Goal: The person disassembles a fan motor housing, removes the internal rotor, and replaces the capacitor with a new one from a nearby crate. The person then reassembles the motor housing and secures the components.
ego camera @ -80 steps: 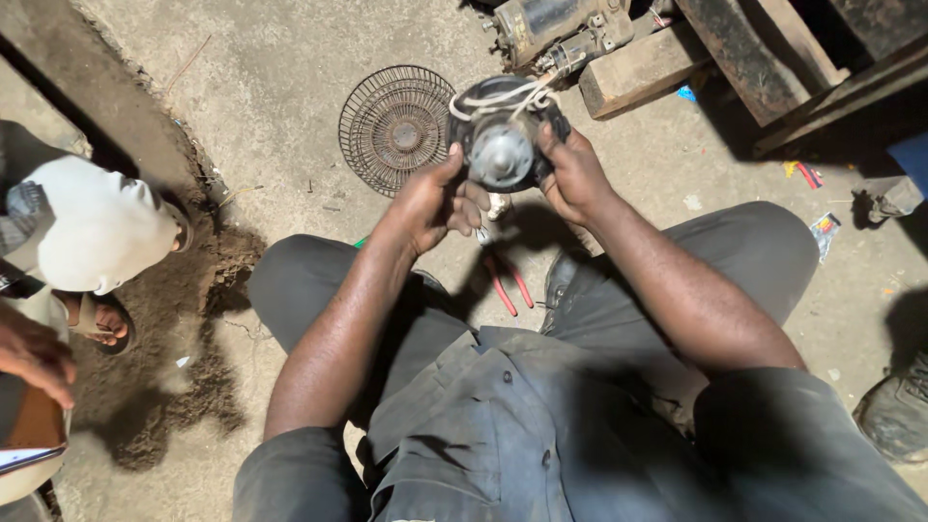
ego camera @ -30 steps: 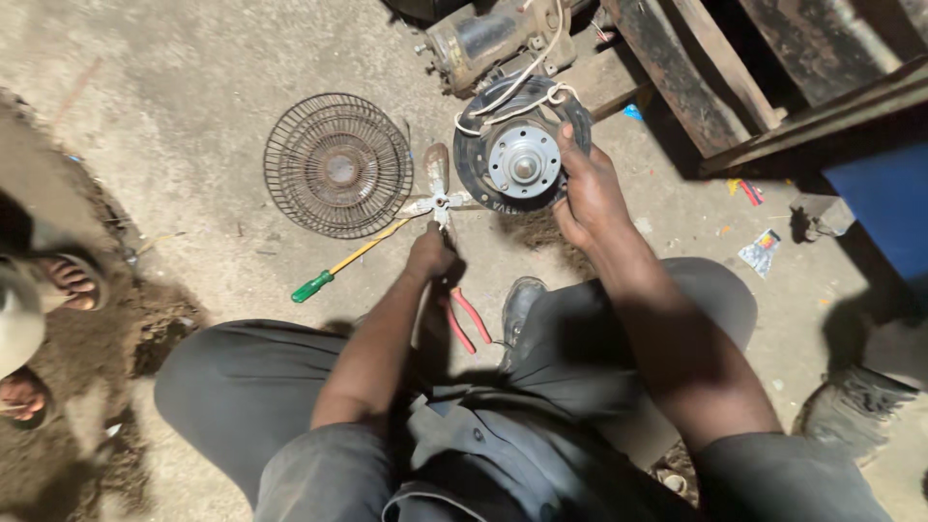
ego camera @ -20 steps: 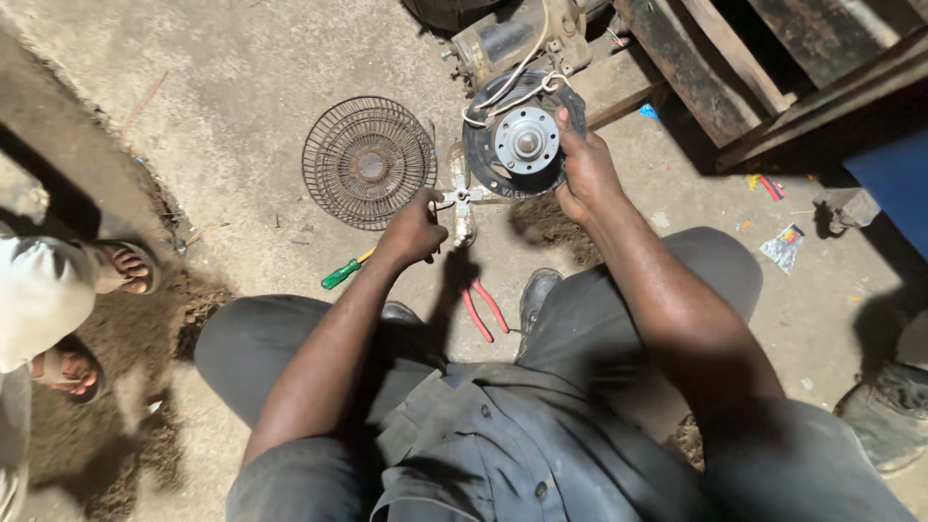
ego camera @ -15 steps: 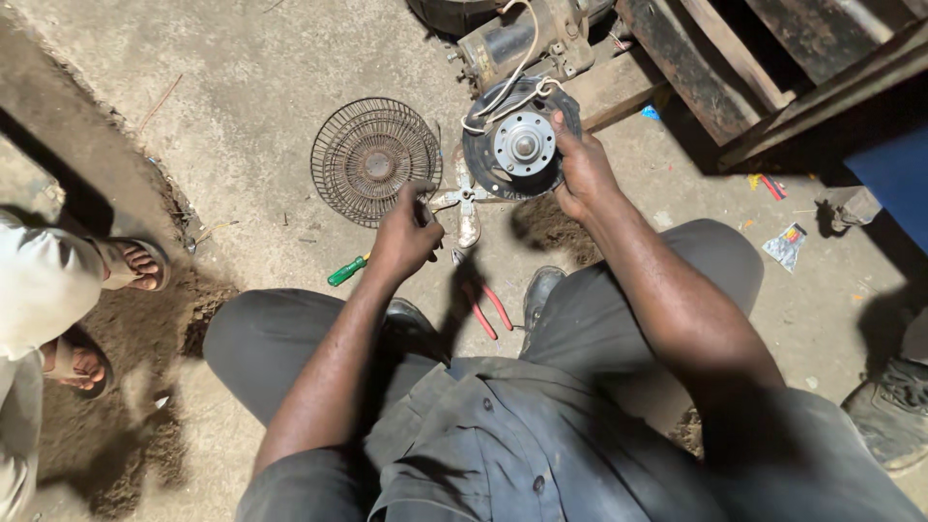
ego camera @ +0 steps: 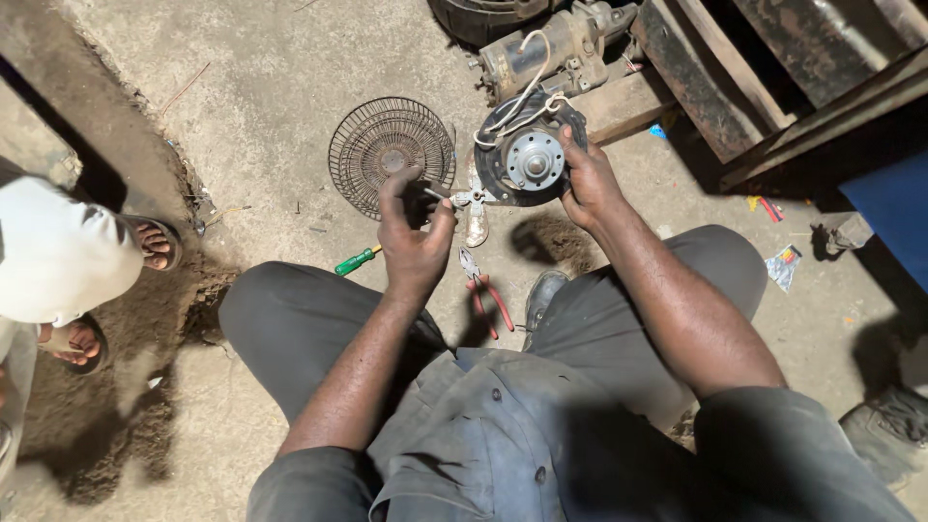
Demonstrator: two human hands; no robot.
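We judge disassembly in hand: right hand (ego camera: 588, 180) grips the round motor unit (ego camera: 527, 159) above the floor, left hand (ego camera: 414, 237) apparently pinches a small tool (ego camera: 440, 197); next requires careful seating.

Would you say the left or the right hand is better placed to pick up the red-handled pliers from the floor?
Probably the left hand: it hovers just above the red-handled pliers, holding at most something small, while the right hand grips the round motor part.
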